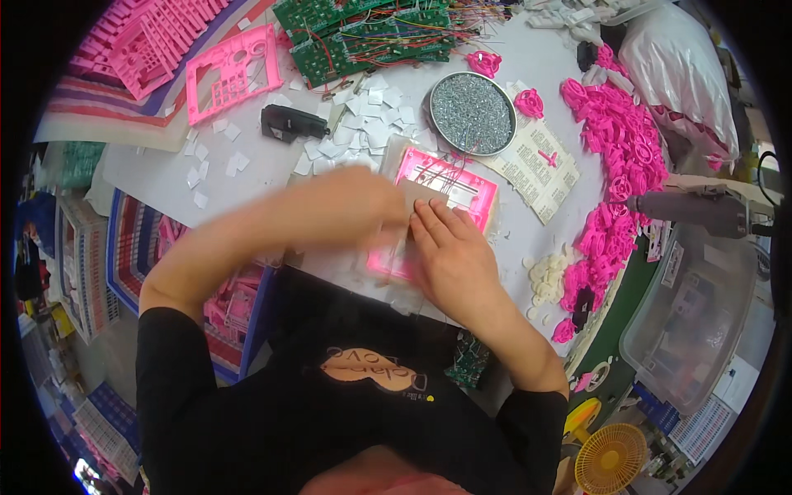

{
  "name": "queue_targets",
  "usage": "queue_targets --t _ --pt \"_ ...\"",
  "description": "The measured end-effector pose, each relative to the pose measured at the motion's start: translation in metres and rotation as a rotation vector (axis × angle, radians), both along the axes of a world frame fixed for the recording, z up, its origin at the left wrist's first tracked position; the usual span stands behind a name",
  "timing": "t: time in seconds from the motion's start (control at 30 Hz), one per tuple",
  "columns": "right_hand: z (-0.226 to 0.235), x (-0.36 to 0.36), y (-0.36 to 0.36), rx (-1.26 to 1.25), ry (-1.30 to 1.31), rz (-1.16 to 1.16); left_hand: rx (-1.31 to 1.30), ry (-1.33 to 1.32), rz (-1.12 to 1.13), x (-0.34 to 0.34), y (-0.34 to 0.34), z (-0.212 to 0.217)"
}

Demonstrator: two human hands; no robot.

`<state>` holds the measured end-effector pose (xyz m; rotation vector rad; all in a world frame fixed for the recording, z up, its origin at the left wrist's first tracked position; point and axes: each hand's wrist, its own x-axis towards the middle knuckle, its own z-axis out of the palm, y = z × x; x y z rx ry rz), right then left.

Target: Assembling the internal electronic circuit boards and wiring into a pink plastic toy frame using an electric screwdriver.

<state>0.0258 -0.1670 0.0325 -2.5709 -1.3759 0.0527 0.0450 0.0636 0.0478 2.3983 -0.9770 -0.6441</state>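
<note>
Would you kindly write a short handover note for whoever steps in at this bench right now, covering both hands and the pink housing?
Left hand: blurred in motion, over the near left part of the pink housing; whether it grips anything cannot be told.
Right hand: flat, fingers pressing a small beige sheet onto the housing.
Things: housing lies at the table's near edge; round tin of screws just behind it; white paper squares scattered to the left; green circuit boards at the far edge; pile of pink parts to the right.
Done: sheet is on the housing.
Left: it appears not fully pressed down.
</note>
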Motion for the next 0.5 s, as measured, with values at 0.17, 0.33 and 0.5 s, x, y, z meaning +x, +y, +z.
queue_targets --t 0.17,0.33,0.5 --pt "0.005 -0.011 0.01 -0.006 -0.021 -0.061 -0.049 -0.549 0.405 0.131 -0.023 -0.03" --pt "0.001 -0.009 -0.001 0.19 0.131 -0.123 0.281 -0.51 0.191 0.162 -0.069 -0.056" --pt "0.053 0.06 -0.068 1.237 -0.505 -0.469 0.015 -0.819 0.269 0.156 -0.05 -0.071"
